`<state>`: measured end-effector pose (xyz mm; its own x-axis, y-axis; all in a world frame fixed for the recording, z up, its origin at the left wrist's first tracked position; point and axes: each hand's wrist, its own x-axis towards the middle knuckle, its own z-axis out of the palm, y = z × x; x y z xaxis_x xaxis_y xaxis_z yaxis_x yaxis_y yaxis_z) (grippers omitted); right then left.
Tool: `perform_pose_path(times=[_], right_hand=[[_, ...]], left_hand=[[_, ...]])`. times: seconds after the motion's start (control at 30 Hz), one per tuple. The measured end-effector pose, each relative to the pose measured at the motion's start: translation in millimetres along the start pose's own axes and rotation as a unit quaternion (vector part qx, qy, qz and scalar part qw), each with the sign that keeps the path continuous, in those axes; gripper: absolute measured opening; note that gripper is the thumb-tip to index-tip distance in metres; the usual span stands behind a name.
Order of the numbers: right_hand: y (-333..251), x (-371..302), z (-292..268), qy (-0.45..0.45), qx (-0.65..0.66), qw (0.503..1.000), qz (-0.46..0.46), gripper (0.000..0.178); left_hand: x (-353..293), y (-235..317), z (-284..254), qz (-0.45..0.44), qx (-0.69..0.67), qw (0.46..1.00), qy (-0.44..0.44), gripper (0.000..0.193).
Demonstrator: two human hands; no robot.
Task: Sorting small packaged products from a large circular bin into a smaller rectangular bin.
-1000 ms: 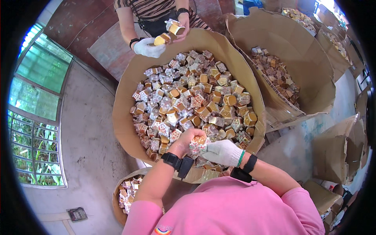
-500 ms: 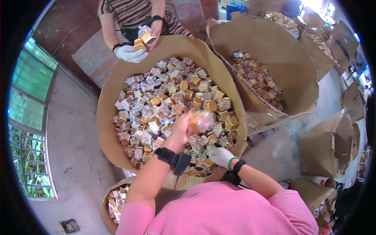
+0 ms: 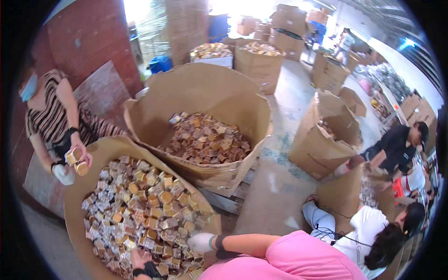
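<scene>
A large round cardboard bin point(image 3: 73, 219) in front of me holds a heap of small block-shaped pieces point(image 3: 151, 210), some golden, some patterned and glossy like clear wrap. My left hand point(image 3: 141, 257), bare with a black strap at the wrist, is low over the near part of the heap. Its fingers are blurred among the pieces, so a grip cannot be made out. My right hand point(image 3: 201, 242), in a white glove with a green band behind it, rests at the bin's right side by the pieces. Its fingers do not show clearly.
Across the bin, a masked co-worker in a striped top holds golden blocks point(image 3: 77, 158). A second large cardboard bin point(image 3: 210, 79) with similar pieces stands behind. Further cartons point(image 3: 322, 135) stand on the right, where people sit working. A blue container point(image 3: 160, 64) is at the back.
My view has swung right and up, so the bin now appears lower left. My left hand, which held a blurred wrapped piece above the heap, is now down near its close edge.
</scene>
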<state>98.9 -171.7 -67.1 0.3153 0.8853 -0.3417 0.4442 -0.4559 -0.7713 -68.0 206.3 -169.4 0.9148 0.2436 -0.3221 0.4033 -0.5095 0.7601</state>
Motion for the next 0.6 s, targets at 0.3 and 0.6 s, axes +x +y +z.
perform_pose_path(times=[0.3,0.6], right_hand=[[8,0,-9,-0.007,-0.025,0.999,0.024,0.016],[18,0,2,-0.029,-0.108,0.993,-0.034,0.025]], left_hand=[[-1,-10,5,-0.228,-0.215,0.947,0.068,0.024],[-54,-93,49,-0.162,0.055,0.983,0.058,0.023]])
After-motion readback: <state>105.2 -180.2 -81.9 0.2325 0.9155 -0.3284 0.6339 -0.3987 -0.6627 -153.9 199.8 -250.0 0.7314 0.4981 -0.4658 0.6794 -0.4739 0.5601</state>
